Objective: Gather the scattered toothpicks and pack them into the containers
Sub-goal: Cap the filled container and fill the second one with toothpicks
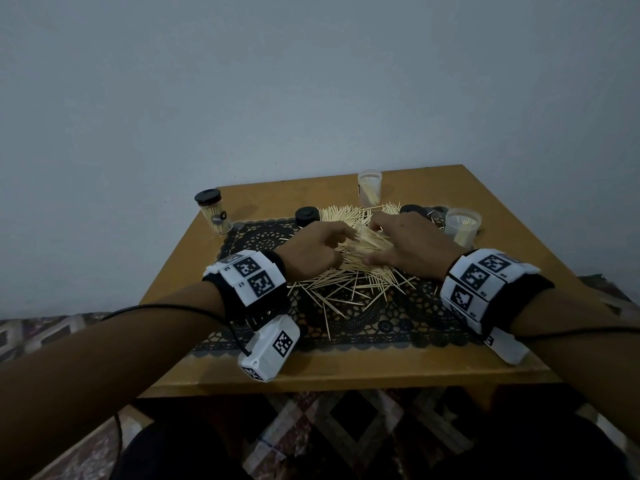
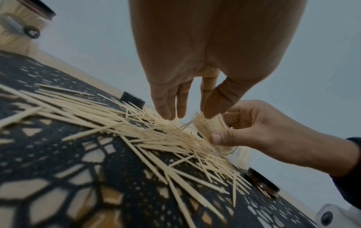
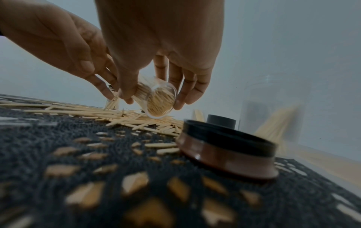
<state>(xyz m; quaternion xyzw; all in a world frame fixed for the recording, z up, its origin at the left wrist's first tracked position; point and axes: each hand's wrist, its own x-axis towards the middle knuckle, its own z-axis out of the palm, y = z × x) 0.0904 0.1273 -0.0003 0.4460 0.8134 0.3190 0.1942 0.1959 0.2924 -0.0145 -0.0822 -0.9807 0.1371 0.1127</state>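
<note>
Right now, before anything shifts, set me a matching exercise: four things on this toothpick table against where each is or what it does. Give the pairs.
1. black-lidded container
2. tipped clear container
3. brown-banded lid
4. left hand

A. lies on the black mat
B. pinches loose toothpicks
C. gripped by the right hand
D. upright, far left of the table

Pairs: 1-D, 2-C, 3-A, 4-B

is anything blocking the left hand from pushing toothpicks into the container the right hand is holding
Nothing visible does. The right hand holds the clear container tilted over the pile of toothpicks, and the left hand is right at its open end.
</note>
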